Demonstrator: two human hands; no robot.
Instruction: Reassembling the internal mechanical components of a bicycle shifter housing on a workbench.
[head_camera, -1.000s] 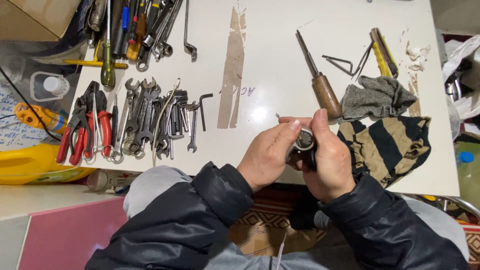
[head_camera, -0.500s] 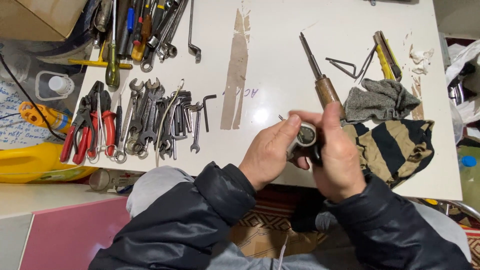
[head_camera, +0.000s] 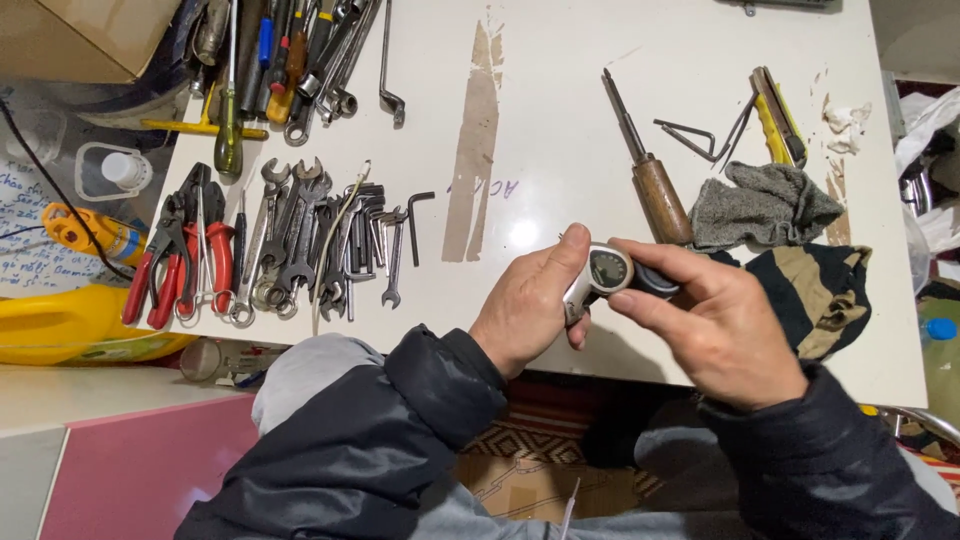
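The small round-dialled part (head_camera: 610, 270) has tipped dial-up since a moment ago — left hand (head_camera: 530, 300) and right hand (head_camera: 720, 325) fingers both pinching it, at 5 o'clock on the surface (head_camera: 560, 120).

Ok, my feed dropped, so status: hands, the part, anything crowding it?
Left hand and right hand both grip small round dial gauge, held above white table edge. Wooden-handled screwdriver and grey rag lie just beyond, not touching.

Bright overhead light is washing the white table (head_camera: 560, 120), throwing glare near frame center. Soft shadows are falling beneath the hands. Frame edges are perhaps bending slightly; focus is holding sharp.
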